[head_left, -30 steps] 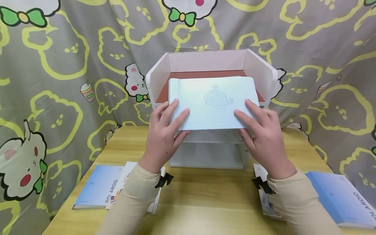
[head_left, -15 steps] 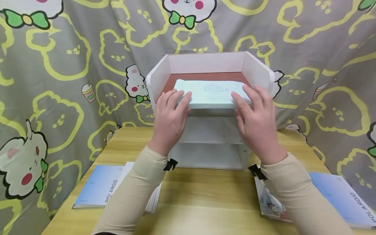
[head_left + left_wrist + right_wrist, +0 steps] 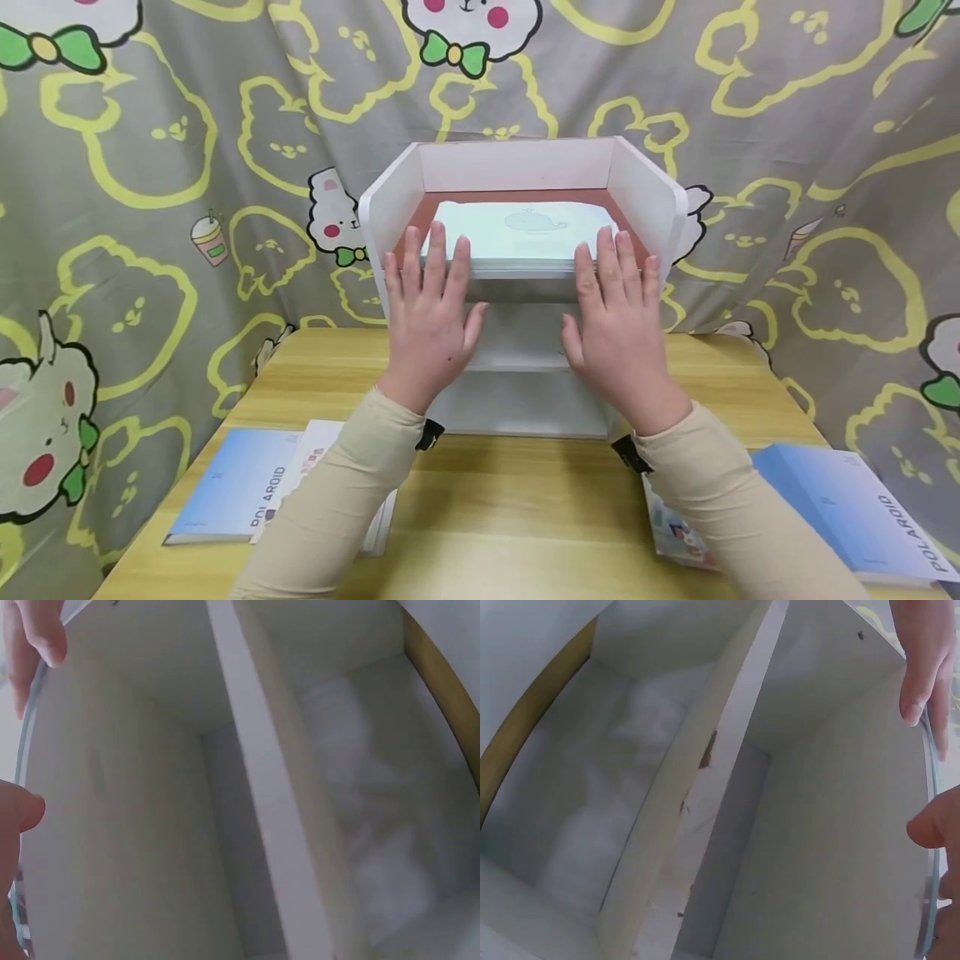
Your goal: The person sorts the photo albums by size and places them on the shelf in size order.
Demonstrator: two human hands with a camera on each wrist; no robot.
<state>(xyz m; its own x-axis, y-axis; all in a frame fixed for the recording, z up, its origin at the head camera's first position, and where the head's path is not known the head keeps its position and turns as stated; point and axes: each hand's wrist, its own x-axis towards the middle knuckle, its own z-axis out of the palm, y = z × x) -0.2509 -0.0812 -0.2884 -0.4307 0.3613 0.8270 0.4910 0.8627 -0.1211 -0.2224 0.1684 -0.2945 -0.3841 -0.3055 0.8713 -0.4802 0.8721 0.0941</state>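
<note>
A pale blue book (image 3: 525, 229) with a whale drawn on its cover lies flat on the top level of a white shelf unit (image 3: 517, 167), between the raised side panels. My left hand (image 3: 427, 312) is at its front left corner, fingers straight and pointing forward. At the front right corner, my right hand (image 3: 618, 325) lies the same way, palm down, its fingertips reaching over the edge. Whether the palms touch the shelf front cannot be told. Both wrist views face the lower compartments, with only some fingers (image 3: 41, 630) showing at one side.
A blue book marked POLAROID (image 3: 232, 479) and white booklets (image 3: 315, 437) lie on the table at left. Another POLAROID book (image 3: 862, 517) and an illustrated booklet (image 3: 671, 529) lie at right. The unit's middle board (image 3: 705, 787) has chipped edges. A patterned curtain (image 3: 285, 50) hangs behind.
The book has gone from being held tilted in both hands to lying flat on the top shelf. The hands have let go and their fingers have straightened at its front edge.
</note>
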